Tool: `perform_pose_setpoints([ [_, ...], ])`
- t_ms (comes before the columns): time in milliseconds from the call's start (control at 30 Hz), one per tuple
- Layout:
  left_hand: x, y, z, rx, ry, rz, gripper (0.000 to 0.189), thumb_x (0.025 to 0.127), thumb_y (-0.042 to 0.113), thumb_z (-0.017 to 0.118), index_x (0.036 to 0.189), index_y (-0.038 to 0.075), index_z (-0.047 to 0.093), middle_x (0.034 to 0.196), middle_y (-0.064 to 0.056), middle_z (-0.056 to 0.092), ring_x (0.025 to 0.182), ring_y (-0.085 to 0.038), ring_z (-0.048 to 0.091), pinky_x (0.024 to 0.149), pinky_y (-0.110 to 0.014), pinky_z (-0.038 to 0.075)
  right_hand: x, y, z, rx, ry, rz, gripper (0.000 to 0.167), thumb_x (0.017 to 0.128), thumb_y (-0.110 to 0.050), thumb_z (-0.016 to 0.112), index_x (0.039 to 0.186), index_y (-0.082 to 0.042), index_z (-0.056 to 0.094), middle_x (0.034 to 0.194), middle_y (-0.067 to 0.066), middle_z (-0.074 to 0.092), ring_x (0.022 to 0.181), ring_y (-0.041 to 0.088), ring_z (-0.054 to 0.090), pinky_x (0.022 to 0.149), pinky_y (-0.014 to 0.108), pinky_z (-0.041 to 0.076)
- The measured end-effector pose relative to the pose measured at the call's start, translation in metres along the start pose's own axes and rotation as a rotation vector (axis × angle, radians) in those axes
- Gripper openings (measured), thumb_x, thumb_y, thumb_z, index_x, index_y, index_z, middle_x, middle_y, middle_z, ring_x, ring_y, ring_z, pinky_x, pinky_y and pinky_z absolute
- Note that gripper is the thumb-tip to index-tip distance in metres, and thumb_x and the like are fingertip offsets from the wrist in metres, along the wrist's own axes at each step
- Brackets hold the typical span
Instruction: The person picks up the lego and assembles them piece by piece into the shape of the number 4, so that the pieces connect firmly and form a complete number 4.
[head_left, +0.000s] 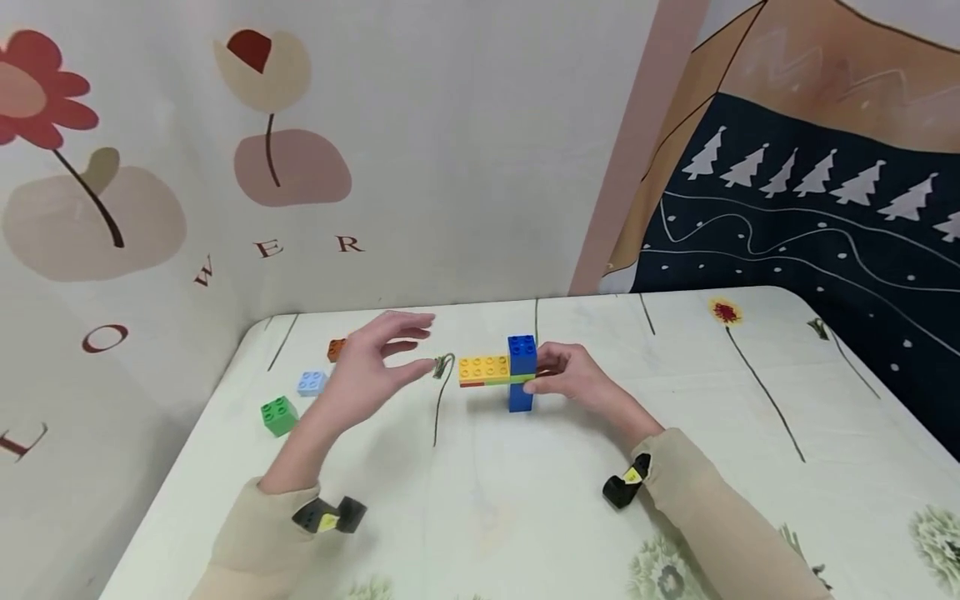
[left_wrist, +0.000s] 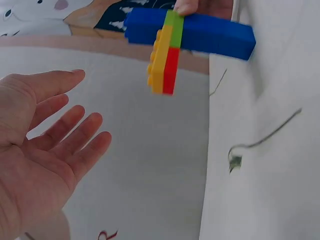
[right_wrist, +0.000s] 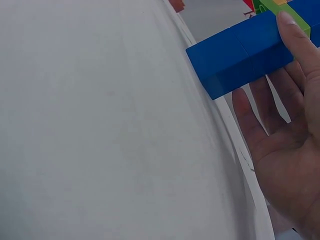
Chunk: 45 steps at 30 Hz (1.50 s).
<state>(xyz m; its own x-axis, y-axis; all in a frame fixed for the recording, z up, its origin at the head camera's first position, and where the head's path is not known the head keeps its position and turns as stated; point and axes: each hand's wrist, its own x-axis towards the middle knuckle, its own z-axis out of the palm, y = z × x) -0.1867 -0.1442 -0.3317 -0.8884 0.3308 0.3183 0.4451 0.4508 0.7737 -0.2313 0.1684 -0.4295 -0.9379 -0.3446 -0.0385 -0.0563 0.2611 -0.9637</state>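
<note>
A toy-brick build (head_left: 521, 398) stands upright near the middle of the table, with blue bricks above and below a light green layer. From that layer a yellow brick (head_left: 480, 367) sticks out to the left, with a red brick (left_wrist: 170, 70) under it. My right hand (head_left: 573, 377) holds the build from the right side, thumb on the green layer and fingers behind. My left hand (head_left: 375, 358) hovers to the left of the yellow brick, fingers spread and holding nothing; in the left wrist view a gap separates it from the build.
Left of my left hand lie a green brick (head_left: 279, 416), a light blue brick (head_left: 311, 383) and an orange-brown brick (head_left: 336, 349), partly hidden behind that hand. A white cloth with printed flowers covers the table (head_left: 465, 500). A patterned wall hanging (head_left: 465, 150) rises behind it.
</note>
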Motion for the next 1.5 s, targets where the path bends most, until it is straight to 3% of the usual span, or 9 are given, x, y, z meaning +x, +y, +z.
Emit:
perform_pose_setpoints([
  [133,-0.009,-0.011,-0.023,0.018,0.078,0.016,0.053,0.086,-0.005,0.079,0.136,0.002,0.063,0.13,-0.01,0.063,0.115,-0.013,0.063,0.096,-0.021,0.052,-0.001,-0.001,-0.001,0.004,-0.005,0.0,0.029,0.088,-0.006,0.082,0.112,0.001,0.068,0.111,0.013,0.073,0.1,0.023,0.067,0.084,0.027,0.056],
  [267,-0.023,-0.022,-0.041,0.073,0.136,-0.013,0.052,0.085,-0.006,0.08,0.134,0.003,0.064,0.125,-0.012,0.064,0.106,0.002,0.062,0.091,-0.014,0.051,0.0,-0.003,0.0,0.005,-0.006,0.001,0.029,0.088,-0.006,0.082,0.112,0.001,0.068,0.111,0.012,0.073,0.1,0.022,0.068,0.084,0.028,0.056],
  [567,-0.05,-0.047,-0.062,0.233,0.133,-0.047,0.053,0.083,-0.004,0.082,0.132,0.002,0.065,0.127,-0.011,0.065,0.107,0.011,0.054,0.091,-0.005,0.044,-0.001,-0.004,0.0,0.003,0.002,0.016,0.028,0.087,-0.004,0.082,0.111,0.0,0.069,0.111,0.012,0.073,0.101,0.023,0.068,0.083,0.029,0.056],
  [833,-0.079,-0.068,-0.087,0.277,0.178,-0.117,0.056,0.082,-0.003,0.083,0.135,0.001,0.064,0.131,-0.014,0.06,0.111,0.018,0.044,0.09,0.0,0.039,-0.001,-0.004,-0.001,0.003,0.005,0.016,0.028,0.087,-0.005,0.082,0.111,-0.001,0.068,0.111,0.012,0.073,0.1,0.023,0.068,0.083,0.028,0.056],
  [1067,-0.093,-0.082,-0.098,0.273,0.188,-0.159,0.057,0.081,-0.003,0.084,0.135,0.0,0.063,0.134,-0.017,0.056,0.11,0.021,0.043,0.088,-0.002,0.042,0.0,-0.003,0.0,-0.009,0.004,0.014,0.028,0.087,-0.005,0.082,0.111,-0.001,0.068,0.112,0.012,0.073,0.101,0.023,0.068,0.082,0.028,0.055],
  [1200,-0.096,-0.09,-0.1,0.242,0.155,-0.207,0.059,0.084,0.0,0.083,0.138,-0.002,0.06,0.138,-0.02,0.053,0.104,0.023,0.046,0.087,-0.005,0.046,0.001,-0.003,0.0,-0.013,0.002,0.005,0.028,0.088,-0.006,0.082,0.111,0.0,0.068,0.111,0.012,0.073,0.1,0.022,0.068,0.082,0.028,0.055],
  [1300,-0.097,-0.094,-0.101,0.215,0.111,-0.242,0.062,0.086,0.002,0.082,0.142,-0.004,0.055,0.14,-0.025,0.052,0.103,0.021,0.048,0.085,-0.007,0.049,0.001,-0.002,0.0,-0.015,0.001,0.004,0.028,0.088,-0.006,0.082,0.111,0.001,0.068,0.11,0.012,0.073,0.099,0.022,0.068,0.082,0.027,0.055],
  [1367,-0.099,-0.097,-0.1,0.2,0.092,-0.262,0.063,0.087,0.002,0.08,0.143,-0.005,0.053,0.14,-0.027,0.051,0.106,0.012,0.056,0.083,-0.008,0.05,0.001,-0.001,0.0,-0.012,0.001,0.005,0.028,0.088,-0.006,0.082,0.111,0.001,0.068,0.11,0.012,0.073,0.099,0.022,0.068,0.082,0.027,0.055],
  [1500,-0.1,-0.1,-0.102,0.21,0.111,-0.267,0.062,0.086,-0.002,0.079,0.142,-0.006,0.053,0.139,-0.026,0.051,0.104,0.012,0.055,0.083,-0.007,0.05,0.0,0.0,-0.001,-0.003,0.002,-0.002,0.028,0.088,-0.005,0.081,0.112,0.002,0.068,0.111,0.013,0.073,0.099,0.022,0.068,0.082,0.027,0.055],
])
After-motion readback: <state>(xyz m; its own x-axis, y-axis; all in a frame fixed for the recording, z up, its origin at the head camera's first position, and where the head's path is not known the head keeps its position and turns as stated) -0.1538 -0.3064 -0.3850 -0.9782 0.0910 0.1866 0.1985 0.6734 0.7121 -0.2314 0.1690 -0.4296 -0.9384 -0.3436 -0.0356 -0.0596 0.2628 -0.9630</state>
